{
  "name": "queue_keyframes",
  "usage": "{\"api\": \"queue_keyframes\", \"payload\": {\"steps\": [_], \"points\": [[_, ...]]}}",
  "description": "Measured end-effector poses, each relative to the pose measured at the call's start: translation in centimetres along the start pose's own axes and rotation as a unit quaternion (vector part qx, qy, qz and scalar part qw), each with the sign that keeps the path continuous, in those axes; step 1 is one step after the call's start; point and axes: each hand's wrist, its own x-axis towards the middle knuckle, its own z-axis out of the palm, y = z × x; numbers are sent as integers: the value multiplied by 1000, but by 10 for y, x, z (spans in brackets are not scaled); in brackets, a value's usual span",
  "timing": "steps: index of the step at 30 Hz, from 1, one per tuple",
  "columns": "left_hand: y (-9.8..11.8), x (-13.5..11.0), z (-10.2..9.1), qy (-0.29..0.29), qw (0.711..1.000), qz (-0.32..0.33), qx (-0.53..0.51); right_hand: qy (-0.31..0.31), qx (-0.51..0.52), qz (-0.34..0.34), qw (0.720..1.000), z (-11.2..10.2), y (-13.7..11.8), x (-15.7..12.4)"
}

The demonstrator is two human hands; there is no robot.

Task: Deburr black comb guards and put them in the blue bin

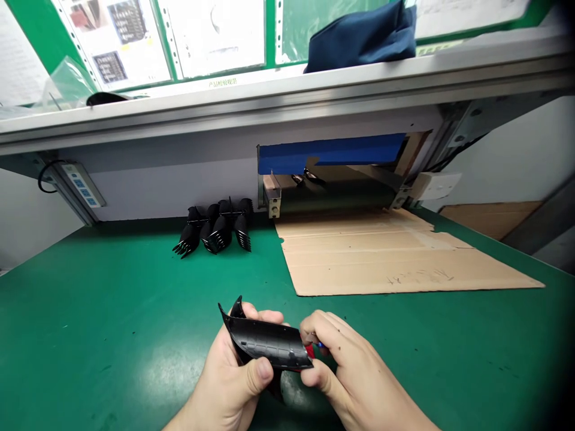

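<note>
My left hand (238,371) is wrapped round a black curved plastic shell (269,342), thumb on the near side and fingers behind. Two pointed tips stick up at the shell's left end, and another dark part hangs below it. My right hand (336,365) is closed at the shell's right end, its thumb against the lower corner. Between its fingers shows a small hand tool (309,351) with red, blue and metallic parts. Most of that tool is hidden, so its exact kind cannot be made out.
Several black toothed plastic parts (215,227) lie at the back of the green table (135,311). A flat cardboard sheet (381,257) lies before a conveyor opening (336,191) with blue tape. Above runs a shelf (224,111) bearing a dark blue cloth bag (362,39). A power strip (83,184) is at left.
</note>
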Motion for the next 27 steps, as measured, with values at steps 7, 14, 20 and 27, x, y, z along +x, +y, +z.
{"api": "queue_keyframes", "payload": {"steps": [7,14,20,27], "points": [[-1,-3,2,5,999,-22,-24,38,-52,-2,998,8,-2,1],[1,-3,4,-2,1000,-14,-13,-147,117,-44,981,-20,0,5],[2,-3,4,52,998,-9,-15,-22,42,-110,993,-2,-2,1],[-3,1,2,40,997,-24,-62,-20,-110,-194,975,5,-4,0]]}}
